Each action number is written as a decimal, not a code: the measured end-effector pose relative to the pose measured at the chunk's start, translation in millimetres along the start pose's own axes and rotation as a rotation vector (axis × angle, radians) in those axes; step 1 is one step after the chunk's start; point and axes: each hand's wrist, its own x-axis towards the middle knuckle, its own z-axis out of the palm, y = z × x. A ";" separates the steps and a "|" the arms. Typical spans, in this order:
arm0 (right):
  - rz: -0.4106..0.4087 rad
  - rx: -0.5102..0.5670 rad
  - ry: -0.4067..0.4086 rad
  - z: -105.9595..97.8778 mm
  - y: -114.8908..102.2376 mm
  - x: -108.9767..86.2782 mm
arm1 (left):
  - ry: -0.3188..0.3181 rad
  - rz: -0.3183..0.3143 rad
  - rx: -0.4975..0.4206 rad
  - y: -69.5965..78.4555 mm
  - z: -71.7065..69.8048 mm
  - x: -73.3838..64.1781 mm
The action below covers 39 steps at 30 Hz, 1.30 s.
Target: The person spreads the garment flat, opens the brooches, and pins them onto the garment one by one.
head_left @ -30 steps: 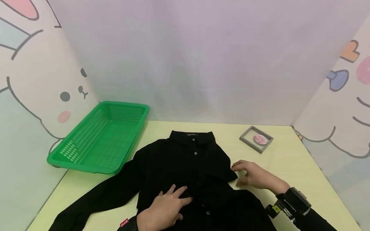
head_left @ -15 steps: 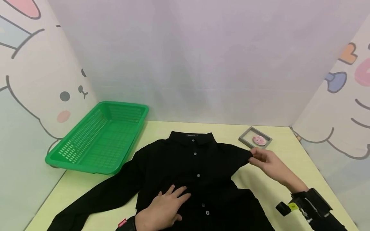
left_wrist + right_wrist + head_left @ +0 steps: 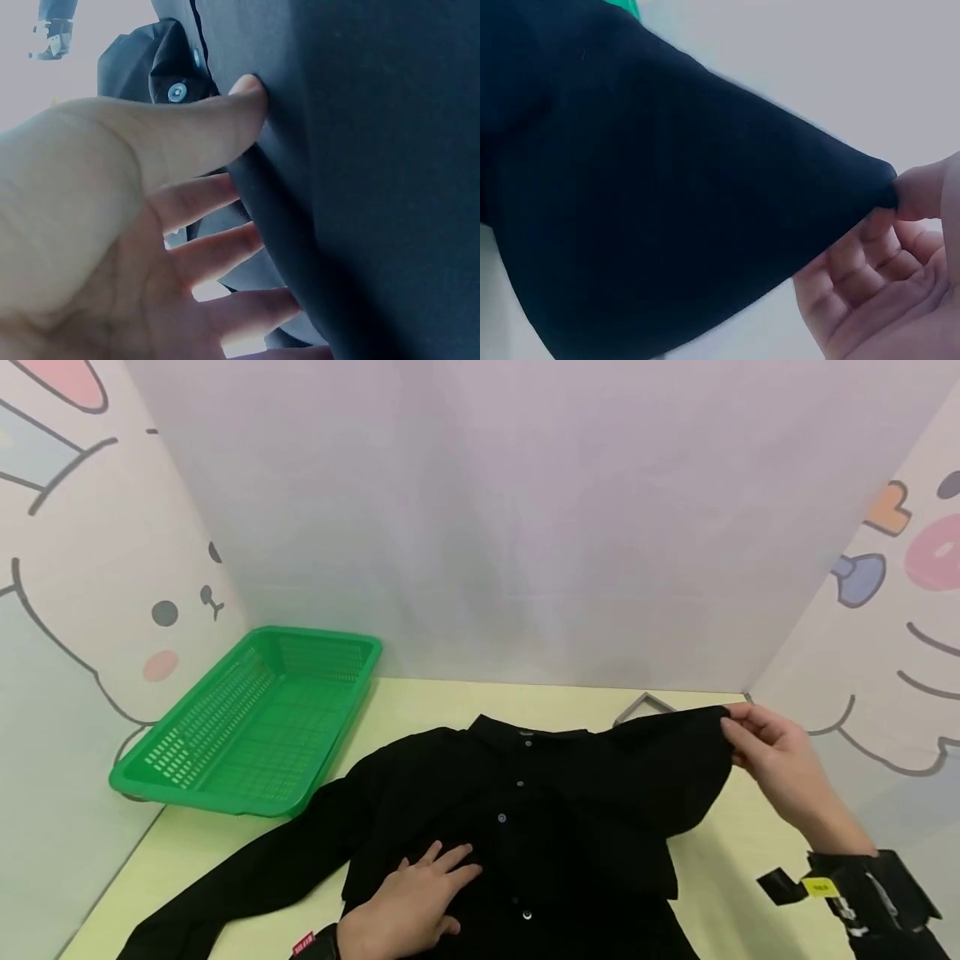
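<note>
A black button-up shirt point(image 3: 585, 827) lies front side up across the table, collar toward the back. My left hand point(image 3: 408, 893) rests on the shirt's front with its fingers spread; in the left wrist view the thumb and fingers point(image 3: 195, 195) touch the dark cloth. With thumb and fingers, my right hand point(image 3: 787, 764) pinches the end of the shirt's sleeve on the right side, pulled outward and raised. The right wrist view shows that cloth stretched to a point at the pinch. On the other side, a long sleeve point(image 3: 247, 877) stretches toward the front left.
A green plastic basket point(image 3: 315, 635) stands at the back left, close to the shirt's shoulder. Behind the raised sleeve, a small grey frame point(image 3: 645, 698) shows only its far corner. A pale wall point(image 3: 525, 527) and cartoon-printed side panels surround the yellowish table point(image 3: 420, 702).
My right hand has taken the sleeve's end and drawn it out to the right and up, unfolding that side and covering most of the grey frame. My left hand stays on the front.
</note>
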 end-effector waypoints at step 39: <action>-0.050 -0.479 -0.766 148.4 27.4 -27.2 | -0.034 -0.046 -0.100 -10.4 -8.3 -2.3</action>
